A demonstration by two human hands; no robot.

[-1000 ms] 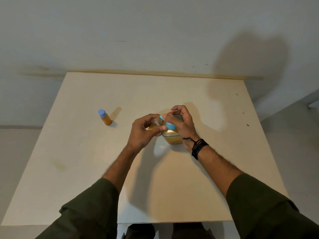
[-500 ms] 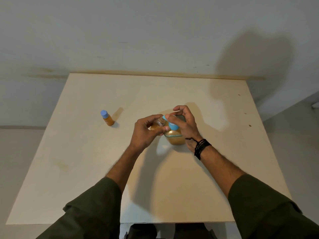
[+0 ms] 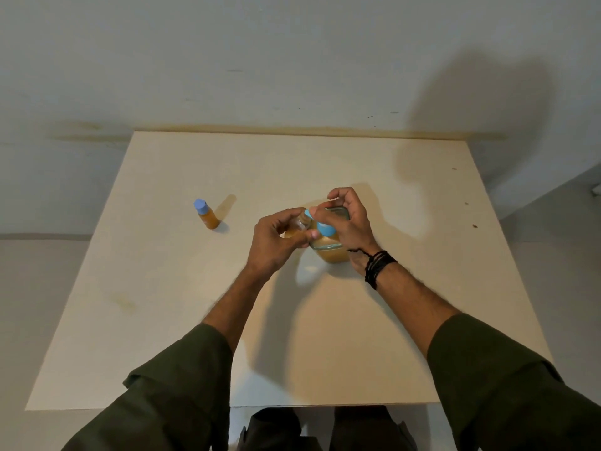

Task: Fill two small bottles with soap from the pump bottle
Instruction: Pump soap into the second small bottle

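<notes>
Both forearms are bare and hairy, with dark olive-green sleeves [image 3: 169,382] pushed up toward the elbows in loose folds. The right wrist wears a bracelet [image 3: 377,266] of several black cords, one loose end trailing.

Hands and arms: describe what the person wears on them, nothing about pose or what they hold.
Both arms wear dark olive-green long sleeves, pushed up so the forearms are bare. The right wrist carries a bundle of thin black cord bracelets with a loose strand toward the right hand. The left hand and its wrist are bare; no rings or watch show.
</notes>
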